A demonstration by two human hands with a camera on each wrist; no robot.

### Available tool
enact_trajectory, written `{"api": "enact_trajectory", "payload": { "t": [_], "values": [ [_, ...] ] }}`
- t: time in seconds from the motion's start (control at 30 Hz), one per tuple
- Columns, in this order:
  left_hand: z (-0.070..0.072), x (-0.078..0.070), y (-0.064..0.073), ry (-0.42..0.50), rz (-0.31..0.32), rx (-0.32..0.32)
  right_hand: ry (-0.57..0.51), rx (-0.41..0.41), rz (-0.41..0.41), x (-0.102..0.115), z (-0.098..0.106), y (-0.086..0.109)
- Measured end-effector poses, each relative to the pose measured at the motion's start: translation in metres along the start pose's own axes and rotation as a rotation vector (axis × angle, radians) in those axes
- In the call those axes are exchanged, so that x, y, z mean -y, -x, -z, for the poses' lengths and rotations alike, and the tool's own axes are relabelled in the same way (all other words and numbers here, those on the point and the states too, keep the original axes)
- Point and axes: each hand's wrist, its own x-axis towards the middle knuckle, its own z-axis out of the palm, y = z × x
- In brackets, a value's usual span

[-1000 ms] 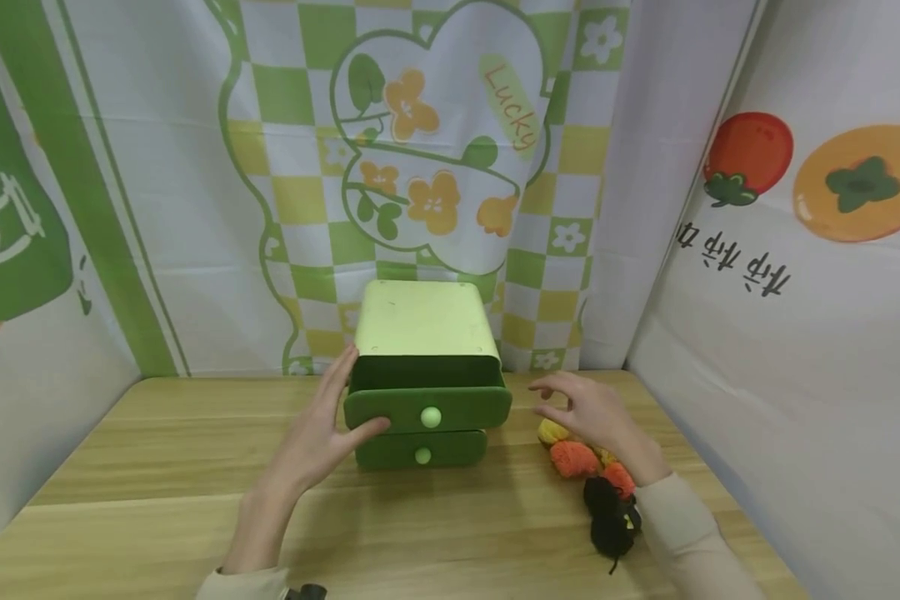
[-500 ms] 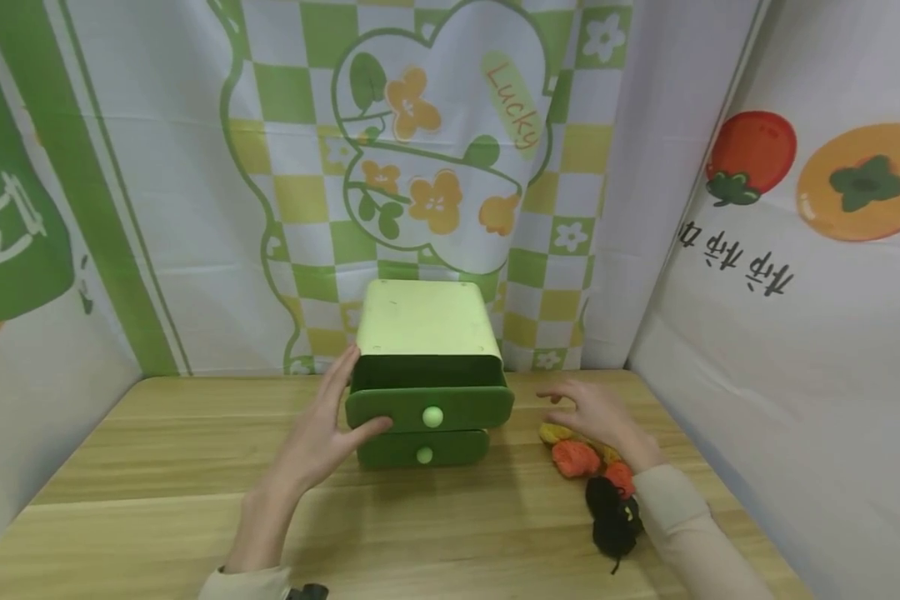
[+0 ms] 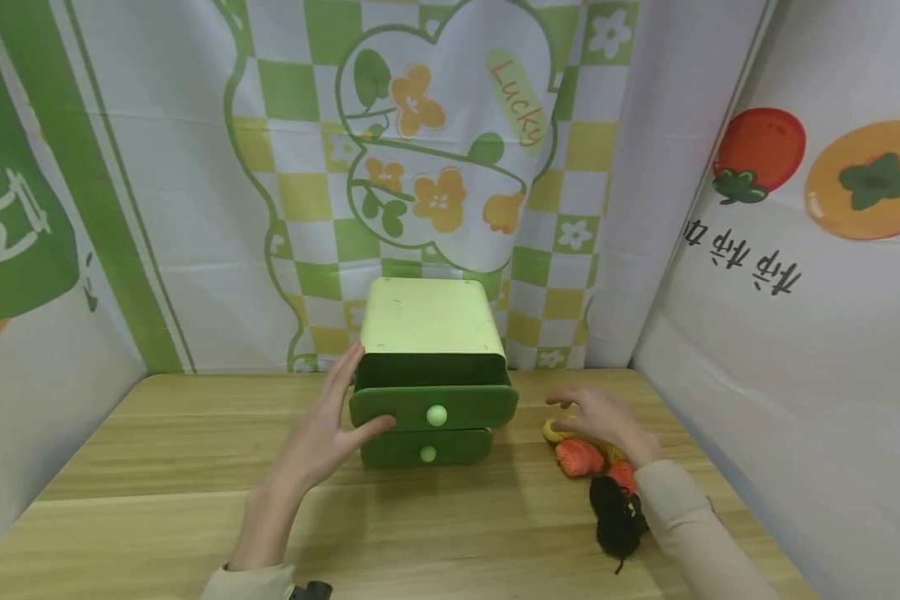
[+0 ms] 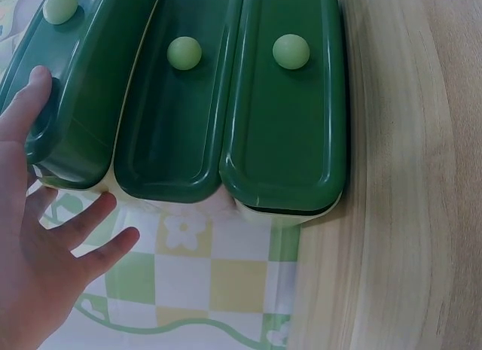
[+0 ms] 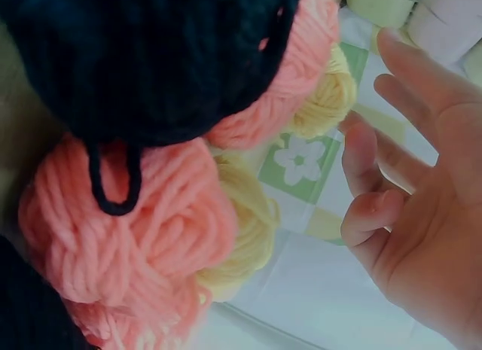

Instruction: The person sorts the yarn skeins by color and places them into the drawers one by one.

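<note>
A small chest of drawers (image 3: 431,317), pale green with dark green fronts, stands at the back of the table, its top drawer (image 3: 476,407) pulled out. My left hand (image 3: 311,433) lies along its left side, fingers spread and thumb resting on that drawer's front. In the left wrist view, three drawer fronts with pale round knobs (image 4: 184,53) show. My right hand (image 3: 603,421) hovers over the yarn, fingers loosely bent and nothing in them. Yellow yarn (image 3: 557,431), orange-pink yarn (image 3: 579,457) and black yarn (image 3: 617,521) lie bunched on the right. The fingertips are close to a yellow ball (image 5: 327,98).
The wooden table (image 3: 450,533) runs back to a checked, flower-printed curtain (image 3: 307,208). White printed cloth (image 3: 795,333) stands along the right side, and another on the left. A dark object (image 3: 311,591) shows beside the left sleeve.
My right hand has shifted slightly right and lower toward the yellow yarn. My left hand stays at the chest of drawers, and the top drawer remains pulled out.
</note>
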Motion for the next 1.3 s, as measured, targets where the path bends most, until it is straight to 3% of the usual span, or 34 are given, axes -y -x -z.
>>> {"api": "enact_trajectory", "payload": {
  "t": [0.27,0.8,1.3],
  "values": [
    [0.001,-0.001,0.001,-0.006,0.01,0.008,-0.024,0.068,-0.036,-0.006,-0.004,0.0],
    [0.0,0.0,0.001,0.008,0.01,0.005,-0.026,0.116,-0.109,-0.006,-0.012,-0.002],
    [0.0,0.0,0.0,0.008,0.005,0.008,-0.008,0.078,-0.107,-0.005,-0.013,-0.003]
  ]
}}
